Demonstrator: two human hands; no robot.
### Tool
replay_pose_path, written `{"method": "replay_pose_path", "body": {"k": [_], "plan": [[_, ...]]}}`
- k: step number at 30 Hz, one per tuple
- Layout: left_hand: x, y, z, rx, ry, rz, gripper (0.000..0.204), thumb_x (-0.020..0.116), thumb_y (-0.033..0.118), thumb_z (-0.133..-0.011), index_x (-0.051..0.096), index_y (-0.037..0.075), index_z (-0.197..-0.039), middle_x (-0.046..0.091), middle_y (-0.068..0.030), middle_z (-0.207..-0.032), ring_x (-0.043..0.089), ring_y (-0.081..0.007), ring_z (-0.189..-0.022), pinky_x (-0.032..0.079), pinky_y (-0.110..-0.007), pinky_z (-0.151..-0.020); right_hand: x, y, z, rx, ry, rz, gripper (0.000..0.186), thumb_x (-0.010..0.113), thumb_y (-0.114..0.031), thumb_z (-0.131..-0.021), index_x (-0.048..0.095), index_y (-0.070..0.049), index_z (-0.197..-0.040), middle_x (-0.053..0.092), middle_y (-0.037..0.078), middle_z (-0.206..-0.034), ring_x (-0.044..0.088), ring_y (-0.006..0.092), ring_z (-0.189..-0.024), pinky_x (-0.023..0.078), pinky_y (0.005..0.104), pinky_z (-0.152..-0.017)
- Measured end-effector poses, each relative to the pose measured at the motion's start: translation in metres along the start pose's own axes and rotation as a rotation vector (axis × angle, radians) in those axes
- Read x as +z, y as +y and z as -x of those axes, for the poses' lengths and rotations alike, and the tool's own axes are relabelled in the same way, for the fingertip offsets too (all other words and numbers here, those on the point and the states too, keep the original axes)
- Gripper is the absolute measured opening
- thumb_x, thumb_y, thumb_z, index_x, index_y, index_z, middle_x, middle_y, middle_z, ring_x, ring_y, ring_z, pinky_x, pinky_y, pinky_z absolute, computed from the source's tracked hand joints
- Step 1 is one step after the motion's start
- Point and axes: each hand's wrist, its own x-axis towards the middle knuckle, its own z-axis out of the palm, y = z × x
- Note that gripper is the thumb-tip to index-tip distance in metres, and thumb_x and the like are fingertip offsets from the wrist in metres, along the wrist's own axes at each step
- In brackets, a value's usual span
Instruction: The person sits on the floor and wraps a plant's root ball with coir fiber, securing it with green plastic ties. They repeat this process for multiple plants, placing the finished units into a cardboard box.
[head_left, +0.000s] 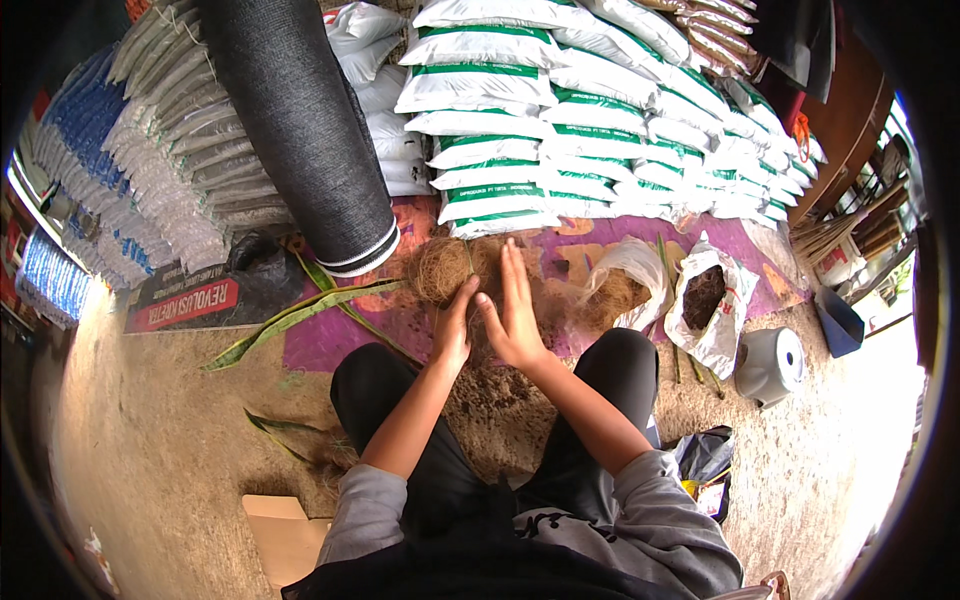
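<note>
My left hand [453, 325] and my right hand [515, 325] are held up facing each other between my knees, with a narrow gap between them. The right hand's fingers are straight and together, its thumb apart. My left hand is seen edge-on with its fingers stretched out, and nothing shows in its grip. Just beyond the left hand's fingertips is a round ball of brown coconut fibre [436, 268]; whether they touch it I cannot tell. More brown fibre [487, 258] lies behind the right fingers. Dark crumbly soil [495, 390] is scattered on the ground below my hands.
A black mesh roll [300, 130] leans at the left before stacked sacks [490, 130]. Long green leaves [270, 325] lie left. To the right are a bag of fibre [650, 285], a white sack of dark soil [735, 310], a grey plastic container [765, 370] and a blue scoop-like container [840, 322].
</note>
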Motion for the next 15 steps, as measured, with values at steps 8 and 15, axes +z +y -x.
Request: {"method": "replay_pose_path", "body": {"k": [8,15], "plan": [[-0.005,-0.018,-0.009,0.086,-0.112,0.000,0.060,0.069,0.008,-0.075,0.034,0.002,-0.124,0.049,-0.0124,-0.114,0.051,-0.0211,-0.104,0.044,-0.034,-0.089,0.008,0.008,-0.003,0.179,0.146,-0.274,0.062,0.049,-0.021,-0.088,0.018,0.003,-0.136,0.018,0.023,-0.142,0.017,0.0330,-0.133,0.016,0.0381,-0.107],[-0.009,-0.018,-0.014,0.129,-0.068,-0.073,0.067,0.070,0.009,-0.074,0.029,0.003,-0.126,0.045,-0.0114,-0.119,0.048,-0.0205,-0.108,0.041,-0.034,-0.092,0.001,0.014,-0.013,0.319,0.302,-0.485,0.059,0.053,-0.013,-0.085,0.025,-0.003,-0.136,0.029,0.016,-0.138,0.027,0.0243,-0.127,0.024,0.0330,-0.103]]}}
